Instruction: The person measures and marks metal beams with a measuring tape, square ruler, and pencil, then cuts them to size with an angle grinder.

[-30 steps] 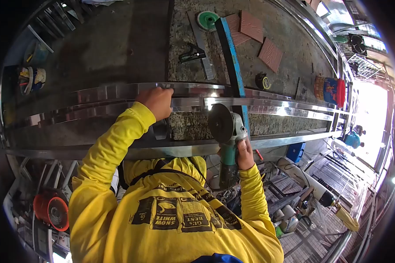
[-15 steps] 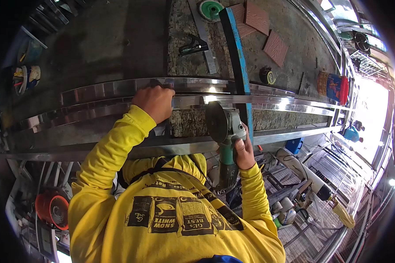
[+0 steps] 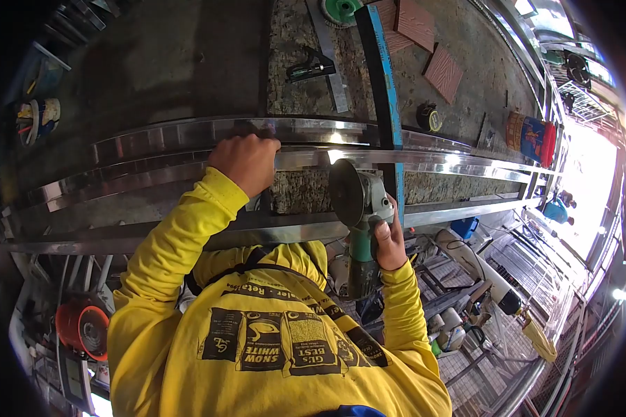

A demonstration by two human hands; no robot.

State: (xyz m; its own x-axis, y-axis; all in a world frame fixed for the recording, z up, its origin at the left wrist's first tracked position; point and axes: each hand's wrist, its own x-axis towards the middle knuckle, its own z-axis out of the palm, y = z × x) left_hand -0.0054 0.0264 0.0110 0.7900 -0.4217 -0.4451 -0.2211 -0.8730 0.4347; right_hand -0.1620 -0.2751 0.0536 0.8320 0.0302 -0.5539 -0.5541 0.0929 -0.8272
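My left hand [image 3: 245, 163] is closed in a fist over the shiny metal tubes, gripping the nearer metal tube [image 3: 153, 170]; its fingertips are hidden behind the knuckles. In my right hand [image 3: 391, 240] is an angle grinder [image 3: 360, 243], its green and dark body pointing down toward me. The grinder's dark disc [image 3: 346, 193] faces left, close to the near edge of the tubes. A blue-edged level [image 3: 389, 83] lies crosswise near the grinder's head. Behind the tubes, a combination square [image 3: 320, 67] rests on a worn wooden board [image 3: 289, 101].
Reddish wood-grain pieces [image 3: 444, 73] and a round tape measure [image 3: 429, 117] lie beyond the tubes. A green wheel [image 3: 341, 10] sits at the far edge. To the right stands a red-lidded container [image 3: 532, 137]. A metal rail [image 3: 292, 231] runs along the near side; an orange fan-like drum [image 3: 83, 328] is at lower left.
The grinder and my right hand have shifted slightly right. My left hand keeps its grip on the tube. The bench background has moved a little upward and right in view.
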